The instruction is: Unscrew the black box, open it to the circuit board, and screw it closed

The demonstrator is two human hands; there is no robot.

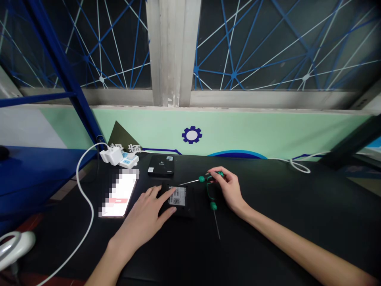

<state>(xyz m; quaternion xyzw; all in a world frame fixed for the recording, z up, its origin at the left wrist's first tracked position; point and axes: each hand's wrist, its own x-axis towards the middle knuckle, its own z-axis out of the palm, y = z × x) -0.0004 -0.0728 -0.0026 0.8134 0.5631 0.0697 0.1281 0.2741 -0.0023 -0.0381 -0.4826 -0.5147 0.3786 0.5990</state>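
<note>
My left hand [143,216] lies flat with its fingers on a black rectangular device [178,200], which has a white printed label on top. My right hand [228,188] grips a green-handled screwdriver [210,176] above the table, its thin shaft pointing left towards the device's far edge. The tip does not clearly touch the device. A second green-handled screwdriver [212,206] lies on the table just below my right hand, its shaft pointing towards me.
A black box [161,165] sits behind the device. A smartphone [117,194] with a lit, blurred screen lies to the left, near a white charger [110,155] and a white socket strip [129,161]. White cables run across the black table [282,206].
</note>
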